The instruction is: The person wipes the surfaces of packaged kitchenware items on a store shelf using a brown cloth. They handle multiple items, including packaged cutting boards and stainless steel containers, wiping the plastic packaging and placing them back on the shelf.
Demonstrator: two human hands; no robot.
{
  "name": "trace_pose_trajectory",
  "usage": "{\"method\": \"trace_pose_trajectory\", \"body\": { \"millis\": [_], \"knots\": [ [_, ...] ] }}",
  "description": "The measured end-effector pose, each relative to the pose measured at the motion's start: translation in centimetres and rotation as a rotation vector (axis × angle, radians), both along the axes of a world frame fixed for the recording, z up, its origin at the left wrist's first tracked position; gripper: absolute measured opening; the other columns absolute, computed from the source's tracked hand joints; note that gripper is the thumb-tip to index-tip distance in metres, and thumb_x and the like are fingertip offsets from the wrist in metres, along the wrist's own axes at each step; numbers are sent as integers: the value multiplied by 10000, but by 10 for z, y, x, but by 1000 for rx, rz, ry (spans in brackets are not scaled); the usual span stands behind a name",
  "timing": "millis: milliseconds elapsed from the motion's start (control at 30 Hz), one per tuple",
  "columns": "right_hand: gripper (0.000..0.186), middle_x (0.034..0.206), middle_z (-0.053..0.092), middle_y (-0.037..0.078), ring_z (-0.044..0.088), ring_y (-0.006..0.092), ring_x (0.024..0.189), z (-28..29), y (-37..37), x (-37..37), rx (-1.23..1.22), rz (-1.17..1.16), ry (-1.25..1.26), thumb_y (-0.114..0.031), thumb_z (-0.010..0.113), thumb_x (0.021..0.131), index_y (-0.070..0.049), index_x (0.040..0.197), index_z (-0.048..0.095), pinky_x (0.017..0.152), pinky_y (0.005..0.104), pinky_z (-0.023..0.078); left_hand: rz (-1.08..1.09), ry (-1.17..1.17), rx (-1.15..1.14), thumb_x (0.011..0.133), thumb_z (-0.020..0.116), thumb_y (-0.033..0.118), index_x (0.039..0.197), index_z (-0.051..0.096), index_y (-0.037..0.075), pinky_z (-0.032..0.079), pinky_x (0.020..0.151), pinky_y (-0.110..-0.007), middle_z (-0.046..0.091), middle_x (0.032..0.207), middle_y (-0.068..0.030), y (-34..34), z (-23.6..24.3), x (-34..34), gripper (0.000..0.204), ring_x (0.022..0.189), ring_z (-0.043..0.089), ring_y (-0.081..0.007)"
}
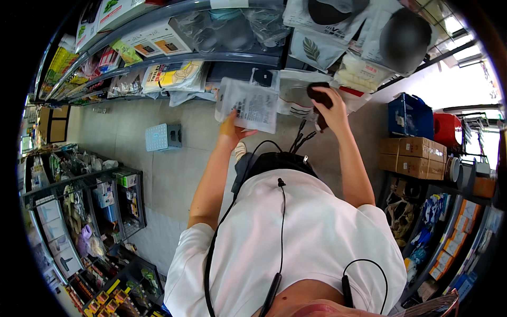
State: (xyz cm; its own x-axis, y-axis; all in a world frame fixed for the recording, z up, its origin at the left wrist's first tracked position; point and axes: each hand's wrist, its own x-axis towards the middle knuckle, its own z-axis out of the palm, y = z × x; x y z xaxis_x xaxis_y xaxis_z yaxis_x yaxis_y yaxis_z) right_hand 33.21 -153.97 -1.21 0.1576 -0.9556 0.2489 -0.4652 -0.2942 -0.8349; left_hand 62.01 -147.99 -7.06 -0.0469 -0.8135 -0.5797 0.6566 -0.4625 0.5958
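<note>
In front of the lower shelf, my left hand (232,130) grips a flat, whitish translucent plastic bag (257,108) with dark print by its lower left part. Over to the right, my right hand (334,110) is closed on a dark brown, soft-looking item (318,94); my fingers cover part of it, and its exact kind does not show. Between my hands, a clear packet with dark stripes (296,87) lies at the shelf edge. A small packet with a black square (262,77) sits just behind the bag.
A shelf rack (237,57) full of packaged goods runs across the far side. On the floor to the left stands a light blue step stool (157,137). Cardboard boxes (414,157) and a blue crate (411,115) are stacked at right. Another stocked rack (84,185) stands at left.
</note>
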Motion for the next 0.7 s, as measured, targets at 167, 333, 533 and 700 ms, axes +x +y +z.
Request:
{"method": "trace_pose_trajectory", "body": {
  "millis": [167,333,533,700],
  "knots": [
    [261,976,579,83,565,184,899,-21,22,-16,214,-133,-147,-47,635,740,-49,994,575,779,271,427,36,-346,81,847,465,335,1291,306,55,543,583,-443,427,1175,-157,-34,-114,70,549,972,503,-319],
    [265,991,581,90,552,195,929,-31,39,-16,387,-314,-155,-106,627,771,-46,1021,566,803,295,424,-249,-1100,188,826,481,254,1324,297,237,464,795,-451,346,1281,-174,-113,-189,108,531,1062,454,-371],
    [257,1012,573,94,545,217,954,-49,69,2,518,-571,-97,-103,606,790,-42,1037,565,817,336,436,-548,-1607,123,794,487,202,1324,295,277,370,924,-441,312,1317,-184,-194,-227,109,569,1180,339,-405],
    [246,1016,575,80,543,206,956,-57,81,23,561,-675,-164,-85,608,784,-47,1026,578,805,325,442,-591,-1759,133,816,433,215,1243,394,233,401,890,-425,332,1301,-156,-259,-270,123,430,1134,370,-386]
  ]
}}
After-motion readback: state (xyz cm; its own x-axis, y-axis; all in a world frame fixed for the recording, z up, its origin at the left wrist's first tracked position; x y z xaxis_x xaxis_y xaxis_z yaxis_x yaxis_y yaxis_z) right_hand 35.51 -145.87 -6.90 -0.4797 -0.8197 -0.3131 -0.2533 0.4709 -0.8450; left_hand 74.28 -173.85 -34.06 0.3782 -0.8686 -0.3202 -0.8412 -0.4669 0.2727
